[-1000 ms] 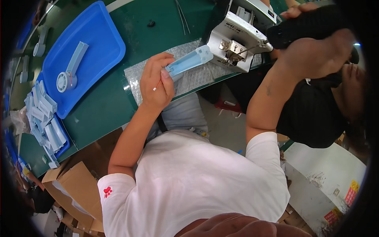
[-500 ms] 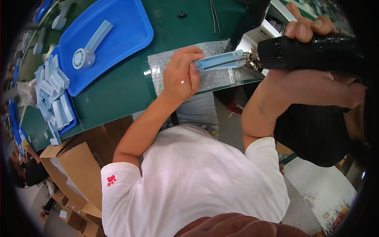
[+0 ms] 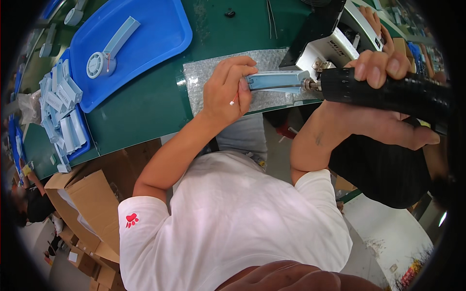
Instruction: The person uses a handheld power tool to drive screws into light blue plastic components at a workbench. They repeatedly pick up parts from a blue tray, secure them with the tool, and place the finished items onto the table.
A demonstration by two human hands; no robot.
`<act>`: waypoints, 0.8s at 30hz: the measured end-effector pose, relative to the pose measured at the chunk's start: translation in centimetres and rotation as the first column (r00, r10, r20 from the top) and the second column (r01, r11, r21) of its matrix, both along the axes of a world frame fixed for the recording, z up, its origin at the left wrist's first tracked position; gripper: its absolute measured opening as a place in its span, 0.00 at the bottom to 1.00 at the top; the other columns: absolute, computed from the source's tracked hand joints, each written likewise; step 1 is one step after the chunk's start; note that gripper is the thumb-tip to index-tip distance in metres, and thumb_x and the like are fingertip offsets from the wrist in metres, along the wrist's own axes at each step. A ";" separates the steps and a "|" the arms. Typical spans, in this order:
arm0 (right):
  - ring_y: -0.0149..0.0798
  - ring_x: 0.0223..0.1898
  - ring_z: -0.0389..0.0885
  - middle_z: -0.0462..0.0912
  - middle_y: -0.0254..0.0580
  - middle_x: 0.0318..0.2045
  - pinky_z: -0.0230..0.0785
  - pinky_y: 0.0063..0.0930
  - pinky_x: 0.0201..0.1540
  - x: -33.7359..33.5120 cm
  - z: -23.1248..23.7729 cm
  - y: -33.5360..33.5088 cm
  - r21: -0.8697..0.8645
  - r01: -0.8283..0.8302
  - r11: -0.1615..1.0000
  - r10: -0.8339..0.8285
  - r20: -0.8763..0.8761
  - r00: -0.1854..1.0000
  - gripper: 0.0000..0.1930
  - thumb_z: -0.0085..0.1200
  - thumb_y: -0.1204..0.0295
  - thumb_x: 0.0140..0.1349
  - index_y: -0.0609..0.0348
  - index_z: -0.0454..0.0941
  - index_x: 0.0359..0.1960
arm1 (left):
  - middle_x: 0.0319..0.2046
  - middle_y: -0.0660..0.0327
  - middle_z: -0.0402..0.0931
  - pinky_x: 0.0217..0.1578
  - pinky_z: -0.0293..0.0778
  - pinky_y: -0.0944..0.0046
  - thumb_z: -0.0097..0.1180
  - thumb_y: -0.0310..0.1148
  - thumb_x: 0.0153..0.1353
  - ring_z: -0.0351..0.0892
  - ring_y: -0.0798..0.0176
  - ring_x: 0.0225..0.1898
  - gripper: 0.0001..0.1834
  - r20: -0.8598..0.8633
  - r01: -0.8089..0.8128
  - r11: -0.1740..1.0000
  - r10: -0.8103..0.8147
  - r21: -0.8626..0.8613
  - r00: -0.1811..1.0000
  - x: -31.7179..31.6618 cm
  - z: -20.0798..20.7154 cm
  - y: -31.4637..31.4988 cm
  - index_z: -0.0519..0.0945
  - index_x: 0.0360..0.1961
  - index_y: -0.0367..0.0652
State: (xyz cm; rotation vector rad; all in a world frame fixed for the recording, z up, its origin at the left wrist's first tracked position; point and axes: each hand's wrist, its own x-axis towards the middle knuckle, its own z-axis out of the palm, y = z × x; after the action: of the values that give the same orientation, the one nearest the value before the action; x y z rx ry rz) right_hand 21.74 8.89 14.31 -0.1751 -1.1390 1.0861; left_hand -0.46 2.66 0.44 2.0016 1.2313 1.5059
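My left hand (image 3: 225, 89) grips one end of a light blue, channel-shaped plastic housing (image 3: 281, 80), with a thin dark wire along it and a small white connector by the fingers. Wrapped around a thick black electric screwdriver (image 3: 388, 89) is my right hand (image 3: 376, 68). The screwdriver's metal tip meets the housing's right end; whether a screw sits there is too small to tell. Both hands are above a sheet of bubble wrap (image 3: 194, 72) on the green table. Just beyond the tip stands a white and black screw feeder (image 3: 320, 51).
A blue tray (image 3: 160, 43) at the left holds a small handheld fan (image 3: 101, 65). Beside it several light blue housings (image 3: 63, 102) are piled on another tray. Metal rods (image 3: 271, 19) lie at the back. Cardboard boxes (image 3: 92, 208) stand below the table's left side.
The housing in my left hand has tilted, so its side wall shows more. The screwdriver has shifted slightly lower and right, its tip still at the housing's end. The whole view has moved a little.
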 end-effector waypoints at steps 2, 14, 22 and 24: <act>0.38 0.28 0.77 0.76 0.47 0.35 0.72 0.32 0.31 0.4 0.8 -0.6 0.013 0.086 0.996 -0.086 -0.009 0.996 0.48 0.38 0.21 0.54 0.65 0.74 0.36 | 0.46 0.46 0.81 0.47 0.78 0.55 0.41 0.24 0.69 0.82 0.47 0.44 0.12 -0.015 0.013 1.000 -0.013 -0.007 1.000 -0.1 -0.2 -0.1 0.79 0.44 0.35; 0.47 0.42 0.80 0.80 0.56 0.39 0.73 0.43 0.50 9.8 11.8 -0.8 0.575 0.619 0.536 -0.815 0.163 0.556 0.30 0.44 0.44 0.67 0.65 0.76 0.42 | 0.45 0.47 0.81 0.45 0.77 0.53 0.43 0.22 0.65 0.82 0.44 0.43 0.12 0.056 -0.028 1.000 0.028 -0.011 0.998 0.5 0.3 0.2 0.79 0.43 0.34; 0.35 0.28 0.79 0.81 0.46 0.33 0.72 0.30 0.35 0.7 8.4 0.6 0.244 0.553 0.796 -0.594 0.143 0.792 0.12 0.45 0.67 0.76 0.62 0.74 0.48 | 0.45 0.48 0.82 0.45 0.77 0.54 0.44 0.21 0.63 0.82 0.46 0.42 0.12 0.021 -0.029 1.000 0.029 -0.005 0.999 0.5 0.0 0.2 0.79 0.43 0.34; 0.34 0.26 0.80 0.81 0.45 0.32 0.75 0.28 0.32 -0.7 6.3 2.1 0.437 0.709 0.553 -0.823 0.155 0.546 0.12 0.46 0.66 0.76 0.65 0.74 0.47 | 0.45 0.48 0.82 0.45 0.77 0.53 0.45 0.20 0.62 0.82 0.46 0.42 0.12 0.023 -0.030 0.999 0.029 0.025 0.999 0.5 -0.1 0.1 0.79 0.43 0.34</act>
State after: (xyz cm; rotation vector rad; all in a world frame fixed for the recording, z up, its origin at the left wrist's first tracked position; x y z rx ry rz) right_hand 21.04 10.95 20.66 -0.5790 -1.3332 0.0272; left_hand 0.01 2.78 0.34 1.9848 1.2441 1.5613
